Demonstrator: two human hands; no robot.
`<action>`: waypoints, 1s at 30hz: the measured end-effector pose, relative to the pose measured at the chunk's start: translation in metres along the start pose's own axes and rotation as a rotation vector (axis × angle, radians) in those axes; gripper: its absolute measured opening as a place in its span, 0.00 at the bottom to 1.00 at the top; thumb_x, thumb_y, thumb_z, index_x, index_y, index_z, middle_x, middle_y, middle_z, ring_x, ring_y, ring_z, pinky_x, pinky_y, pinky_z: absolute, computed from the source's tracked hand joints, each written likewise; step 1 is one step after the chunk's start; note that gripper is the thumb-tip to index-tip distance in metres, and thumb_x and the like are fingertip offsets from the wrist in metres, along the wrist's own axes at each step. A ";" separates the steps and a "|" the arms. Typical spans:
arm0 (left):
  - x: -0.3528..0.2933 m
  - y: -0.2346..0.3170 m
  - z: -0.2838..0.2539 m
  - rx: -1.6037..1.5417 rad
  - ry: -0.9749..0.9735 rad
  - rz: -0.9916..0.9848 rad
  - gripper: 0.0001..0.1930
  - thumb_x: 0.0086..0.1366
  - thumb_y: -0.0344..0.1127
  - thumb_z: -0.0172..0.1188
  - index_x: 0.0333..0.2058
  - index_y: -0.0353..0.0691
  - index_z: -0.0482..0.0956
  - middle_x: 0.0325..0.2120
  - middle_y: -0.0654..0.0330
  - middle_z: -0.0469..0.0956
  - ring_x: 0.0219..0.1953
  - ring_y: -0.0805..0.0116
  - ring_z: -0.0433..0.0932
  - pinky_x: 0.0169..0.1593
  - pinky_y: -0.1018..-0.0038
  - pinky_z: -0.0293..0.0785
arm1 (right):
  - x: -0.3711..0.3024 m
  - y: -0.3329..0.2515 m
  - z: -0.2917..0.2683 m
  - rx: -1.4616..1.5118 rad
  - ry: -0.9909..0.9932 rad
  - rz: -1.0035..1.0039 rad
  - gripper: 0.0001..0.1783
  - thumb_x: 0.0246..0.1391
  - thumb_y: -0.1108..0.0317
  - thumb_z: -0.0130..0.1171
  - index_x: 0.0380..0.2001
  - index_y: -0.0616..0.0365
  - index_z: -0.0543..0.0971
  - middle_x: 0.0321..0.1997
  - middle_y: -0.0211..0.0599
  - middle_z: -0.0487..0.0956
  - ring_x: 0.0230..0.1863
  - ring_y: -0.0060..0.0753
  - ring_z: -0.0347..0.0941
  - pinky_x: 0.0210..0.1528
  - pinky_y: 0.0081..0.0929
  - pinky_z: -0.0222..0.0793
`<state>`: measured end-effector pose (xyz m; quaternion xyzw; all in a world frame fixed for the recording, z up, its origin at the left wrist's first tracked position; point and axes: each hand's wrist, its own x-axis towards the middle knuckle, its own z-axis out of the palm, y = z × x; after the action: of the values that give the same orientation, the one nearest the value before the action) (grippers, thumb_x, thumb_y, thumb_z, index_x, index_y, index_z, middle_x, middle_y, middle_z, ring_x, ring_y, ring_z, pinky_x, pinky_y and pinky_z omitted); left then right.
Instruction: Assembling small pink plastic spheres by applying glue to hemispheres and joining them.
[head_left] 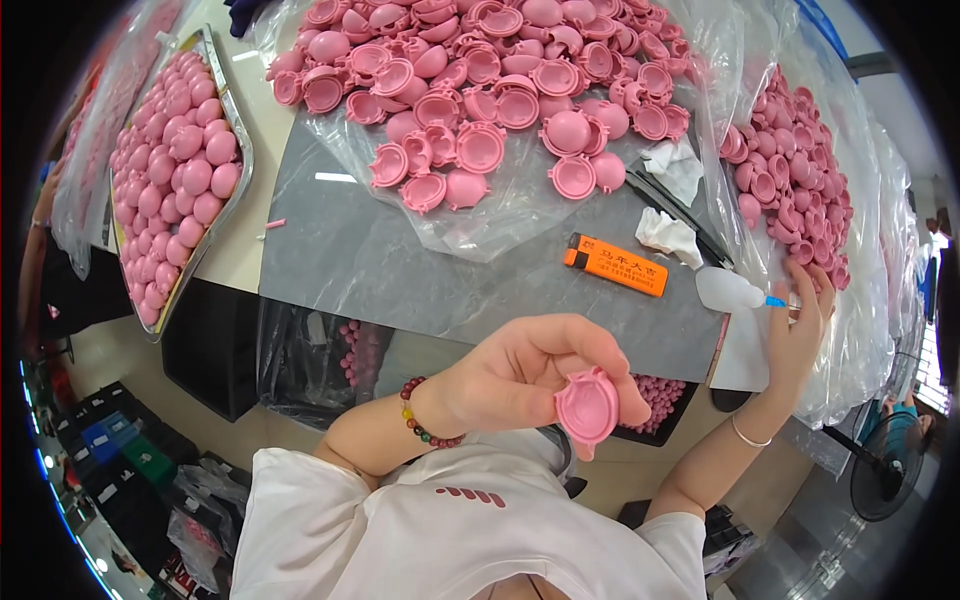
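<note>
L hand (520, 375) pinching pink shell (587, 411), approx 4–5 o'clock from view's ctr.
L grip narrow: thumb & fingers either side of shell, hollow showing; keep pressure light, as thin rim prob. flexes. R hand (802, 312) at 3 o'clock, by blue-tipped bottle (724, 290) & bagged pink pcs (790, 165); can't tell if holding anything. Best not to knock bottle.
</note>
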<state>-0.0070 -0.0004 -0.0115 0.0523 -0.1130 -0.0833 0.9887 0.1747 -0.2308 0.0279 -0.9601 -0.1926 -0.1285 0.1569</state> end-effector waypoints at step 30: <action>0.003 -0.002 0.011 0.386 0.253 0.019 0.24 0.44 0.28 0.65 0.40 0.36 0.64 0.40 0.48 0.70 0.39 0.61 0.74 0.43 0.71 0.70 | -0.060 -0.036 -0.014 0.266 -0.186 0.073 0.12 0.37 0.76 0.59 0.31 0.64 0.75 0.27 0.35 0.70 0.24 0.20 0.62 0.23 0.15 0.56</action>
<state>-0.0067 -0.0036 -0.0005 0.2496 -0.0026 -0.0437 0.9674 0.1043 -0.2239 0.0310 -0.9450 -0.1863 -0.0066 0.2686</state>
